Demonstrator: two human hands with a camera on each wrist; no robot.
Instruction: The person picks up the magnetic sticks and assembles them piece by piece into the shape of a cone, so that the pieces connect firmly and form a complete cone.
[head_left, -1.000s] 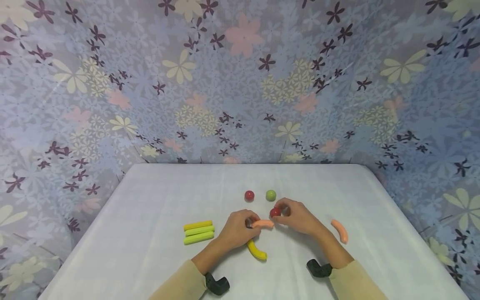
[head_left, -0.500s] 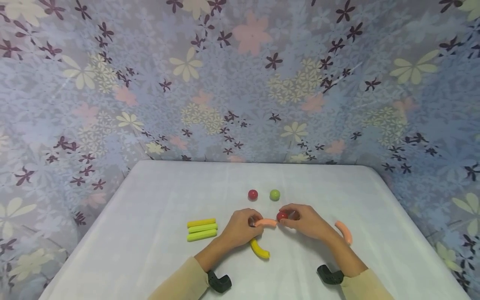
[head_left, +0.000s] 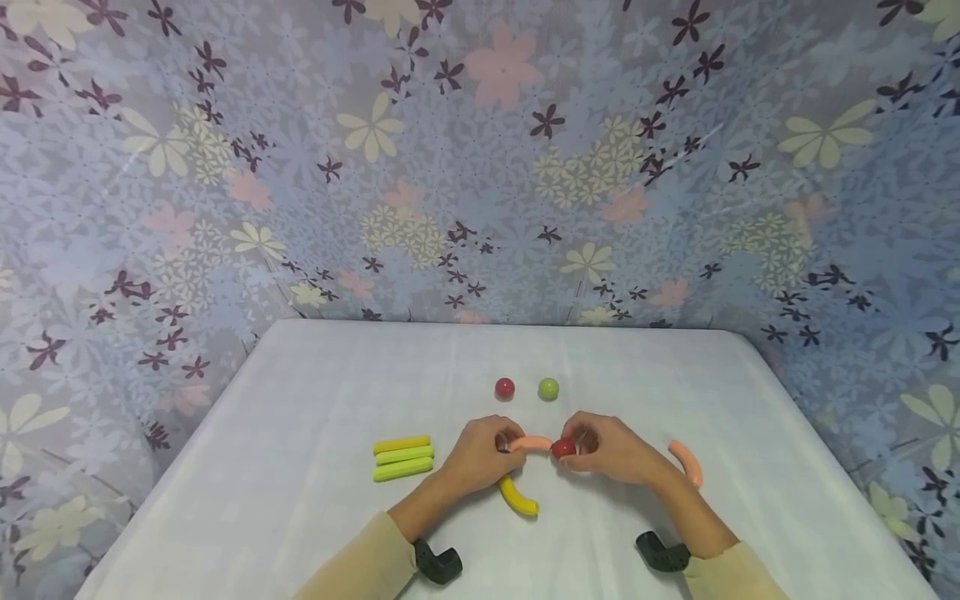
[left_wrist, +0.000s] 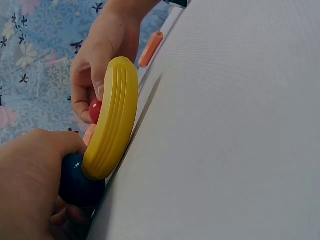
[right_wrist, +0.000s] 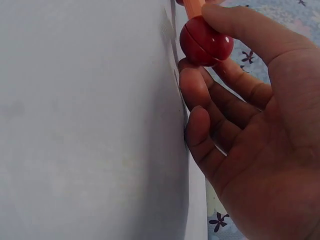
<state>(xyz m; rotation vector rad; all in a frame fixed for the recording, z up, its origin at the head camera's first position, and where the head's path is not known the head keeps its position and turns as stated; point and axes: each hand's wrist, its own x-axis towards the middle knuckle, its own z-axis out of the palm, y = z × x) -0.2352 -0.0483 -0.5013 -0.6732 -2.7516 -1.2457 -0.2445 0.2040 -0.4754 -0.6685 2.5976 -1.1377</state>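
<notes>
Red ball (right_wrist: 206,42) pinched in right hand (right_wrist: 250,130), at white table (right_wrist: 85,120), orange piece (right_wrist: 194,5) beyond.

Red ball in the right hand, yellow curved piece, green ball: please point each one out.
red ball (right_wrist: 206,42), right wrist view, on its rounded front face
yellow curved piece (left_wrist: 112,125), left wrist view, on its ribbed middle
green ball (head_left: 548,388), head view, on its centre
</notes>
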